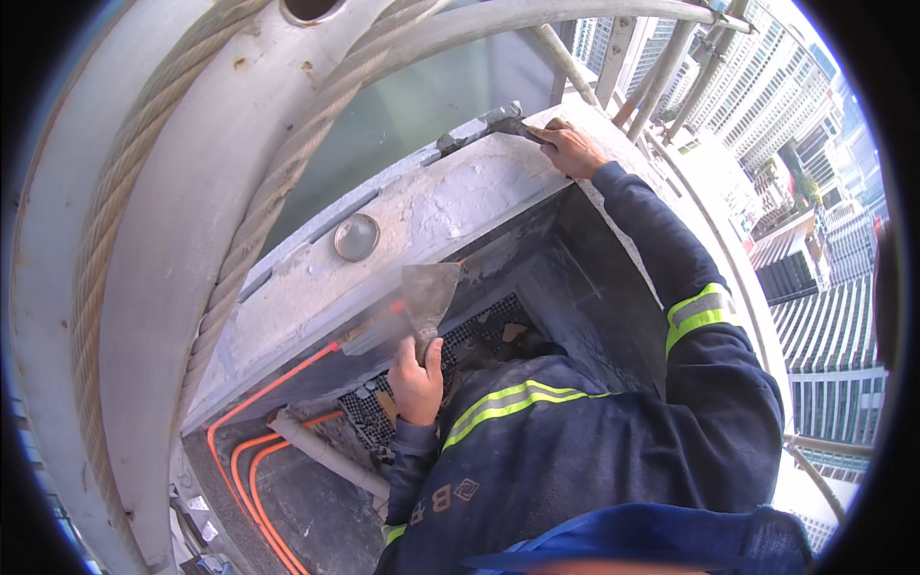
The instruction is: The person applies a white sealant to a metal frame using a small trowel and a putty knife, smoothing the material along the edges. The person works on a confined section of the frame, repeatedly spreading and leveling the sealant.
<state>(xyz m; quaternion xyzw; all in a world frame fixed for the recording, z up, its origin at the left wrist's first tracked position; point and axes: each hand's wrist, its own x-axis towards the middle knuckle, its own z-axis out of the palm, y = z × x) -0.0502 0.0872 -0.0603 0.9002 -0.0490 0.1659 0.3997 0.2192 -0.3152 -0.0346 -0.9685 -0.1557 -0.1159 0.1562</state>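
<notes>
My left hand (416,388) is closed round the handle of a wide-bladed putty knife (431,290), its flared blade pointing up and smeared with grey. At the far end of the pale ledge (431,206), my right hand (572,150) grips a small narrow trowel (517,126); the fingers partly hide its handle. The trowel's blade touches dark grey mortar (498,119) along the ledge's raised back edge. A round glass-covered fitting (356,238) is set in the ledge top.
Below the ledge lies a recess with orange conduits (251,470), a pale pipe (326,455) and dark mesh (494,321). Steel ropes (273,206) run beside a large white beam (163,240) on the left. Scaffold tubes (661,72) and a drop toward tall buildings (824,355) are on the right.
</notes>
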